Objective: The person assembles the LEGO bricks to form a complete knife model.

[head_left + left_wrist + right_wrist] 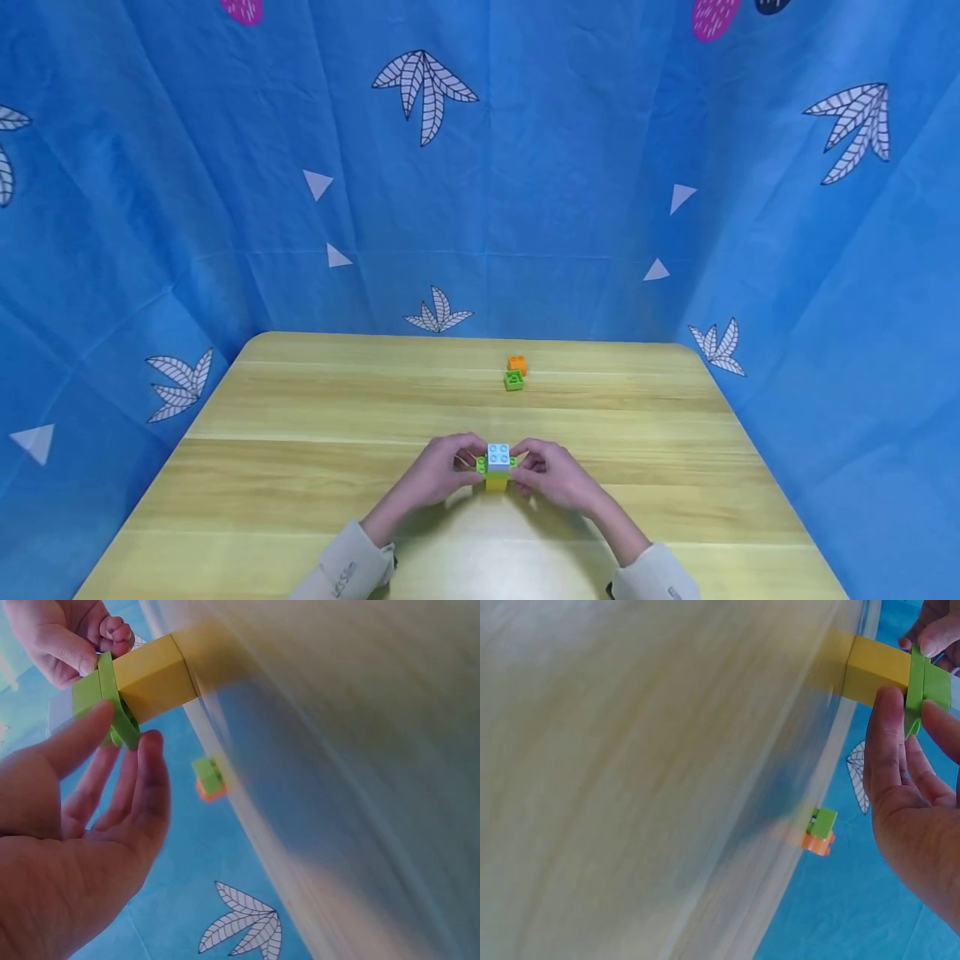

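A small stack of toy building blocks stands on the table between both hands. Its base is a yellow block (496,485), and across that lies a long, thin green plate (915,684). Above the plate come a green block (87,695) and a light blue block (498,454) with studs on top. My left hand (444,472) pinches the plate's left end between thumb and fingers. At the opposite end, my right hand (557,477) grips the plate in the same way. Fingertips partly cover the plate's ends.
Farther back on the wooden table (322,392) lie a loose green block (513,381) and an orange block (517,364), close together. Blue patterned cloth (540,183) hangs behind the table and along its sides.
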{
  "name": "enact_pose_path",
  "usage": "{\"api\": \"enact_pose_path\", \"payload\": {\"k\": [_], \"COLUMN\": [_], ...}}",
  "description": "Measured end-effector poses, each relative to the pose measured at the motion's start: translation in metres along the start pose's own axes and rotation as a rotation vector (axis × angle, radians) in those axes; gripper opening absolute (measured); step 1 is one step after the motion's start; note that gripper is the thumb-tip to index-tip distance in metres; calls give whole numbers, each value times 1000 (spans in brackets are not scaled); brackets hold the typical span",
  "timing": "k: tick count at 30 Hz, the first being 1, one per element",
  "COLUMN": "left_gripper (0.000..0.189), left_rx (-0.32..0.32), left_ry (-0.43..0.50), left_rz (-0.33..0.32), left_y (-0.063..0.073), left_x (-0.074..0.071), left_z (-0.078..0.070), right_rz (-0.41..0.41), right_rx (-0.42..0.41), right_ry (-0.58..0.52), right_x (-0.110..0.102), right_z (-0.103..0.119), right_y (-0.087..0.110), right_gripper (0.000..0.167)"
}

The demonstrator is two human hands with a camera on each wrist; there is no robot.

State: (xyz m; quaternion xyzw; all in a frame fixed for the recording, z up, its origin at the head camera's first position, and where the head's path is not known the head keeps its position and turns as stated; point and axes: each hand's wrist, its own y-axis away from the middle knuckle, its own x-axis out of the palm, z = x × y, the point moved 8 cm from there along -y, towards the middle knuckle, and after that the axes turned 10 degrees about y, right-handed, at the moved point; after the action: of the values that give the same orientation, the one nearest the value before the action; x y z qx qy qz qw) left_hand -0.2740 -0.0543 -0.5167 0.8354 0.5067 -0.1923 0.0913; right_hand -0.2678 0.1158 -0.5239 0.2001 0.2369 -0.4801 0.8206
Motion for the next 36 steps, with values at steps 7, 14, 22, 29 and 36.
{"api": "enact_pose_path", "payload": {"k": [7, 14, 22, 29, 36], "left_gripper": [33, 31, 32, 34, 35], "left_rx": [11, 9, 9, -6, -11], "left_ry": [3, -10, -8, -13, -13], "left_rz": [6, 7, 10, 14, 9], "left_y": [0, 1, 1, -1, -1], "left_x": [0, -1, -1, -1, 0], "left_z": [-4, -4, -3, -2, -1], "right_rz": [11, -70, -263, -339, -321], "right_rx": [0, 21, 121, 139, 157], "right_ry": [16, 81, 134, 213, 295], "right_x": [-2, -24, -60, -70, -66], "right_z": [-1, -9, -21, -25, -27], "right_y": [-1, -16, -56, -98, -121], "right_gripper": [41, 42, 44, 52, 56]}}
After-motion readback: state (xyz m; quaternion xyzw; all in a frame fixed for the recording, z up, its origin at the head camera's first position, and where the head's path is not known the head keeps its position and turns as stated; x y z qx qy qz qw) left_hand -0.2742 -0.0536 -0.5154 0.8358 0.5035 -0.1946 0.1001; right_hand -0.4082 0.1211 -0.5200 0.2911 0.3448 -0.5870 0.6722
